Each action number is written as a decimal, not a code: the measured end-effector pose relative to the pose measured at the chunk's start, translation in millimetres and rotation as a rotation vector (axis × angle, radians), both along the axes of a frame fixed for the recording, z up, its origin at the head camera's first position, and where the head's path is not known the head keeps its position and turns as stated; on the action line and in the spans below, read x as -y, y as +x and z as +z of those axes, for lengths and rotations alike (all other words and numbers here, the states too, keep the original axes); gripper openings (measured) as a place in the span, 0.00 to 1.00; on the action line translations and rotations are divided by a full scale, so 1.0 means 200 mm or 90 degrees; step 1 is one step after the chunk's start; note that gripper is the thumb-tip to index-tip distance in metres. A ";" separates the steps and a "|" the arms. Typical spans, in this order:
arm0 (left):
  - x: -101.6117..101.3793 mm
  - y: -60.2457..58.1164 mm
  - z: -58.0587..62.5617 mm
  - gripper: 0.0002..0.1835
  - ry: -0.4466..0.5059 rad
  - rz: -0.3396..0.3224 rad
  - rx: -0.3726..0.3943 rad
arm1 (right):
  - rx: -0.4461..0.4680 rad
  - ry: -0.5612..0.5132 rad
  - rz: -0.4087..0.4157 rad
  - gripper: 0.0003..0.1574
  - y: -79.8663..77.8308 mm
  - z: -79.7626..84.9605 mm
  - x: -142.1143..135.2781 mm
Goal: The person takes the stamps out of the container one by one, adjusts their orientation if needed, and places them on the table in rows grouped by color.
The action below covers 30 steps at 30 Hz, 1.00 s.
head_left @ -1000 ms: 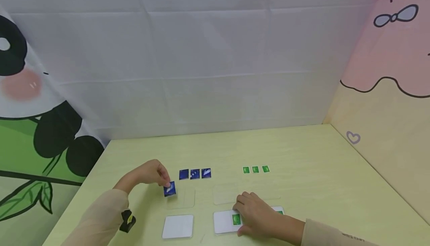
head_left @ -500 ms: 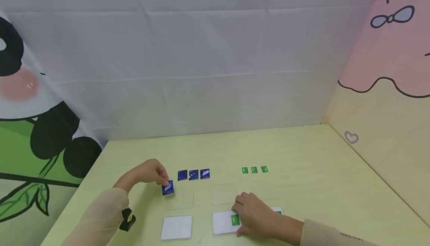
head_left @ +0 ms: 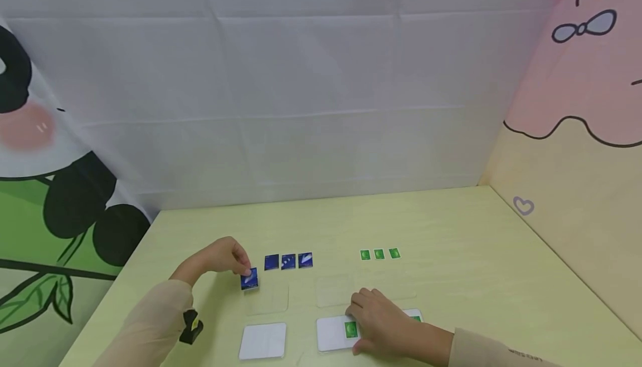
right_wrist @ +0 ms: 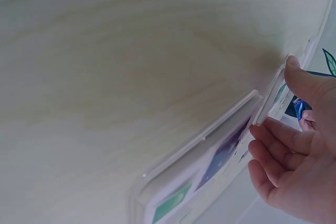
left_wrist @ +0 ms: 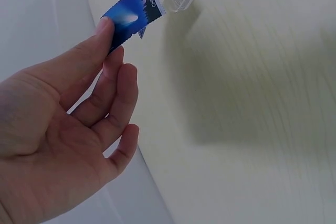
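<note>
My left hand [head_left: 223, 257] pinches a blue postage stamp [left_wrist: 128, 17] with a white comet picture and toothed edges, between thumb and index finger. It holds the stamp just above the left clear lid [head_left: 273, 298]. My right hand [head_left: 381, 322] spans the middle clear case [right_wrist: 270, 98], thumb on the near edge and fingers on the far edge. A green stamp [head_left: 351, 329] shows on that case's white insert. Partly hidden behind the hand, the right case [right_wrist: 194, 156] bears a green stamp [right_wrist: 172, 203] and a blue-purple one. Left of them lies a case with a plain white insert [head_left: 262, 341].
Several stamps lie behind the cases: blue ones [head_left: 288, 262] in a row at left, green ones [head_left: 379, 254] at right. More clear lids [head_left: 335, 290] lie behind the middle and right cases. A white cloth [head_left: 311, 88] and cartoon side panels [head_left: 572, 200] enclose the pale table.
The head view shifts slightly. My left hand keeps its pinch on the blue stamp, which has risen a little. My right hand stays in place on the case.
</note>
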<state>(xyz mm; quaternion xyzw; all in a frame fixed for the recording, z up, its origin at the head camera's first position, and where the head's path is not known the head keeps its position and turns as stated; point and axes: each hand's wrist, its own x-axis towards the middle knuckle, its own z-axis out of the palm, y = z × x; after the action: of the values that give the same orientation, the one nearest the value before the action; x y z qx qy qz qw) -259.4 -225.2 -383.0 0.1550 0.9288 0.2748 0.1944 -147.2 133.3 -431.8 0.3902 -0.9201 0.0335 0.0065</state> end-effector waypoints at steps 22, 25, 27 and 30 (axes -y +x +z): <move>0.01 -0.06 -0.04 0.05 -0.002 0.030 -0.010 | -0.007 0.006 0.024 0.34 0.00 0.02 0.00; 0.00 -0.06 -0.04 0.05 -0.007 0.036 -0.014 | -0.004 0.008 0.024 0.34 0.01 0.02 0.00; 0.00 -0.06 -0.05 0.04 -0.010 0.042 -0.016 | -0.002 0.009 0.023 0.34 0.01 0.02 0.00; -0.01 -0.07 -0.06 0.04 -0.016 0.055 -0.017 | -0.002 0.016 0.025 0.34 0.00 0.02 0.00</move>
<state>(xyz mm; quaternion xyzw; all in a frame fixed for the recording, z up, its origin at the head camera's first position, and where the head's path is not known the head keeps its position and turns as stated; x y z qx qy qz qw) -273.3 -224.1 -394.7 0.1161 0.9406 0.2690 0.1716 -146.4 134.0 -427.4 0.4079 -0.9127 0.0218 0.0026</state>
